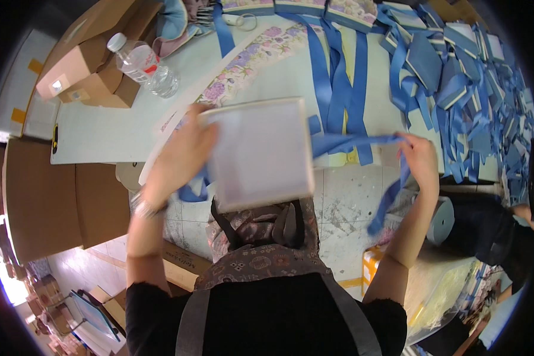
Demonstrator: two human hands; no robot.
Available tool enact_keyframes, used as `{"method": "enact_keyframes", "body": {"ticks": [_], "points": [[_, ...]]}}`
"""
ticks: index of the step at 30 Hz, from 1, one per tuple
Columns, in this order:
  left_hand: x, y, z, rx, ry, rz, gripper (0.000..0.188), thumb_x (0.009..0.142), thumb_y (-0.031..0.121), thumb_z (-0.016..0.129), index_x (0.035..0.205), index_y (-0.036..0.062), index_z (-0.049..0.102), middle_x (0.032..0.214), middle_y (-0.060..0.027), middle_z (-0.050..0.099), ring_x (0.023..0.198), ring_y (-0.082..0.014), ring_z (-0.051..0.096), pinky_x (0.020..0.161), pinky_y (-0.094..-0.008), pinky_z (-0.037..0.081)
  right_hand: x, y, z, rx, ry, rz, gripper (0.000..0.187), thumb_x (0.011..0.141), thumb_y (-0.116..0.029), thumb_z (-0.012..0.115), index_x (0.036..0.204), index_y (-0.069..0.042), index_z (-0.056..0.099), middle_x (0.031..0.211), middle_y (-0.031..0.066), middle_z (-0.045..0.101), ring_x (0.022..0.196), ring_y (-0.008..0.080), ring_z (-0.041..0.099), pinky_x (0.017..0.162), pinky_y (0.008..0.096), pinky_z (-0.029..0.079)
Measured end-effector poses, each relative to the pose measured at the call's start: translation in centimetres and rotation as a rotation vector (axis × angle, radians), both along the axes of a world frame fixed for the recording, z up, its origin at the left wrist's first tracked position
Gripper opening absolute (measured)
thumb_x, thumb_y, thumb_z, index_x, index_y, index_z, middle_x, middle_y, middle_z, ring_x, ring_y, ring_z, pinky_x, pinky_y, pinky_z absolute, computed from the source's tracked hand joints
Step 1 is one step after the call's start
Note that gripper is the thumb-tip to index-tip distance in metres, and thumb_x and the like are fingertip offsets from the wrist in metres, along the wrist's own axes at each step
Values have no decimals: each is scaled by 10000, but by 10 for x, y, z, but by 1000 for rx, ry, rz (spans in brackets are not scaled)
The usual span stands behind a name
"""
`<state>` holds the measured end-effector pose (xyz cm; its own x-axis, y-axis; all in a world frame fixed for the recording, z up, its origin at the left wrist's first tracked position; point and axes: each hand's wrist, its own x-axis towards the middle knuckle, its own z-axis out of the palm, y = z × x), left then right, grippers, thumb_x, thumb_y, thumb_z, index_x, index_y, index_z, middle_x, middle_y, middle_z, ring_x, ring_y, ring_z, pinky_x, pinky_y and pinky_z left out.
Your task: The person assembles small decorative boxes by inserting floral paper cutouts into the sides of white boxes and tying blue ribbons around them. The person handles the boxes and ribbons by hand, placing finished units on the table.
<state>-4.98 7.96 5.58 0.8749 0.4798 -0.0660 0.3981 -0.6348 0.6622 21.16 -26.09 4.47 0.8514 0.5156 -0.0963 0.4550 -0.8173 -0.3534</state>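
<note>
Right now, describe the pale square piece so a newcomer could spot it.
Find the pale table: at its near edge, the left hand holds a cream-rimmed square piece. Beside it, a blue ribbon runs to the right hand. Its broad pale face sets it apart from the blue pieces heaped right.

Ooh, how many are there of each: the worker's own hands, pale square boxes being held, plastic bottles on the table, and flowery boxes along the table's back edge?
Worker's hands: 2, left hand and right hand
Held pale square box: 1
Plastic bottle: 1
Flowery boxes: 3 in view
Total: 7
</note>
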Motion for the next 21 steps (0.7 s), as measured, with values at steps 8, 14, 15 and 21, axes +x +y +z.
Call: {"method": "enact_keyframes", "body": {"ticks": [8,14,15,21], "points": [[114,0,-68,377,60,83,396,892,385,542,996,5,585,807,-215,621,803,-349,632,718,-410,504,-80,114,-41,320,-376,623,575,739,-306,726,1242,-103,536,1369,153,444,1253,333,423,1035,565,231],[105,84,-88,568,173,185,492,722,489,703,972,72,627,1046,-156,598,1018,-322,541,785,-407,480,-82,123,-78,318,-451,616,460,691,-378,754,1044,-114,621,1090,16,624,1064,213,527,1025,511,221],[106,89,-92,512,187,183,603,660,521,742,1002,43,607,1098,-171,572,1036,-337,522,835,-413,462,-82,123,-78,321,-447,623,460,692,-374,753,1047,-114,621,1096,17,623,1058,216,531,1025,512,222],[112,106,-99,433,164,192,769,587,454,824,1105,-28,524,1131,-210,558,1055,-362,531,861,-400,475,-82,122,-78,327,-432,619,451,693,-364,750,1048,-115,627,1104,14,626,1026,211,543,1029,514,221]]}}
